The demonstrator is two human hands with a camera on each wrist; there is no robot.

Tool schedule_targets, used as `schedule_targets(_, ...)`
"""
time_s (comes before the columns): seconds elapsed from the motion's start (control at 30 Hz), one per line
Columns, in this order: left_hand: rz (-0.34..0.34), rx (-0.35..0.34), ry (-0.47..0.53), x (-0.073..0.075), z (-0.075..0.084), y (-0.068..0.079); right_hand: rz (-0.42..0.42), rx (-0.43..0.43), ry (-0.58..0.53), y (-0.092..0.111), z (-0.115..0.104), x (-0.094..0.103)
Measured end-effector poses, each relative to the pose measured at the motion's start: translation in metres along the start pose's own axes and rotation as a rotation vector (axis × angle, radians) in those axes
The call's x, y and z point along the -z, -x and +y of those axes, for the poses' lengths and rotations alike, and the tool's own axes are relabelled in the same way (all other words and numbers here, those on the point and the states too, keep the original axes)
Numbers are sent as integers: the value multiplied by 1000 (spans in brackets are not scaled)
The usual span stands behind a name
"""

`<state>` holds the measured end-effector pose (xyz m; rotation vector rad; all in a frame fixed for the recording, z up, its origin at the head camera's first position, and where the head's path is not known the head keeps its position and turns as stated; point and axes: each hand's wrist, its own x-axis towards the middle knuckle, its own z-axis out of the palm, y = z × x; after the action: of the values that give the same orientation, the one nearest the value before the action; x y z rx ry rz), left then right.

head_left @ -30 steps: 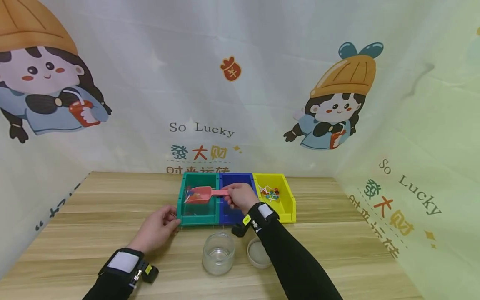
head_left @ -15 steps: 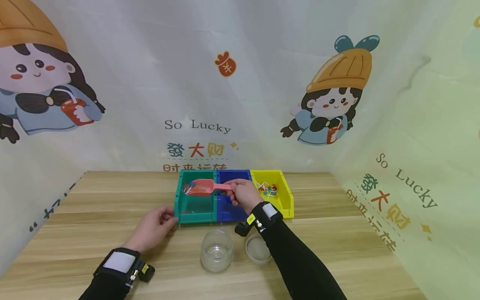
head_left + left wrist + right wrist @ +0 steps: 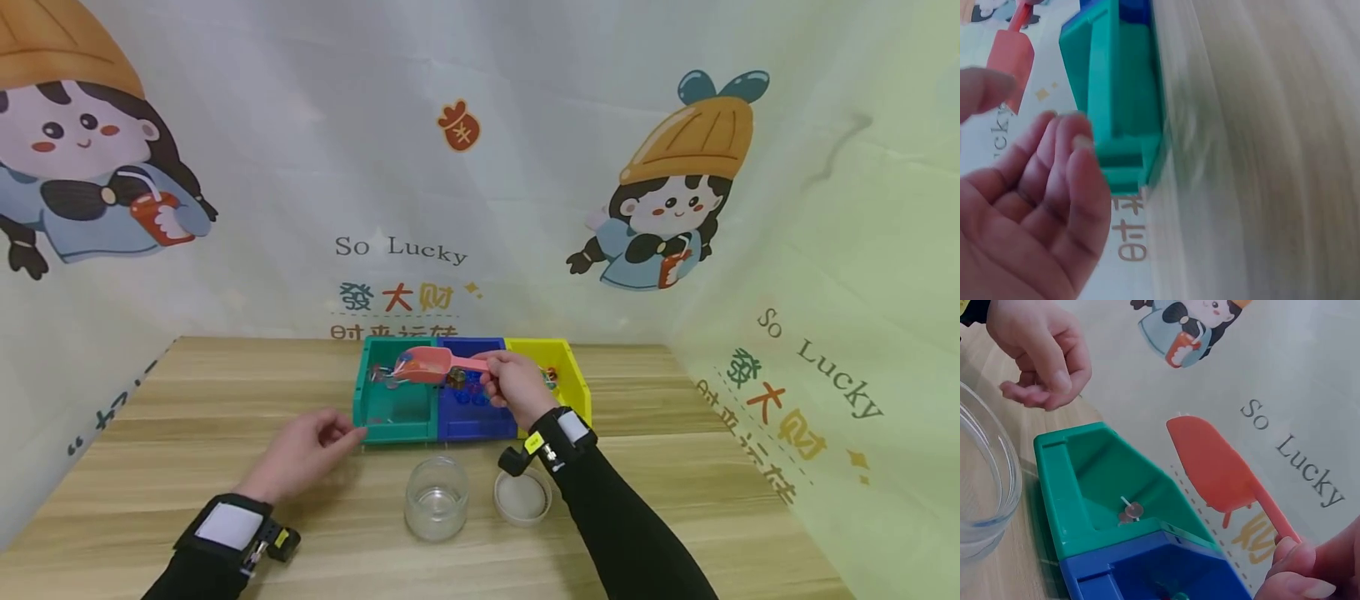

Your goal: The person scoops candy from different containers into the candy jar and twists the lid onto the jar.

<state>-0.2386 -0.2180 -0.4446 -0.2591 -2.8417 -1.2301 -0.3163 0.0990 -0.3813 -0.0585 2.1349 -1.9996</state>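
My right hand (image 3: pixel 521 387) pinches the handle of a pink scoop (image 3: pixel 426 365) between thumb and fingers. The scoop is raised over the green bin (image 3: pixel 397 434), its mouth facing left with small colourful pieces in it. In the right wrist view, the scoop's pink underside (image 3: pixel 1213 465) faces the camera, hiding its load. My left hand (image 3: pixel 300 454) hovers beside the green bin's front left corner, fingers loosely bent and holding nothing. A few small ball-and-stick pieces (image 3: pixel 1132 509) lie in the green bin.
A blue bin (image 3: pixel 474 427) with blue and dark pieces adjoins the green one. Right of it stands a yellow bin (image 3: pixel 582 400), partly behind my right hand. In front are a clear glass jar (image 3: pixel 437 504) and a round lid (image 3: pixel 522 497). A printed cloth (image 3: pixel 525 208) hangs behind.
The scoop has risen and shifted right with my right hand. My left hand has come off the green bin's corner, where it was touching.
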Motion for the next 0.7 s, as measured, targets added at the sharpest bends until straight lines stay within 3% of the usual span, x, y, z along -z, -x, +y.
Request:
schedule_targets(0.27,-79,-142,142,-12,19,11,1,11,-30,17,-3,18)
schedule_targets(0.53,-275,-90,365,-31,32,23,-24,51,5,35,-1,35)
schedule_targets(0.7,-340,-73,346,-42,35,27,-54,68,9,48,0,45)
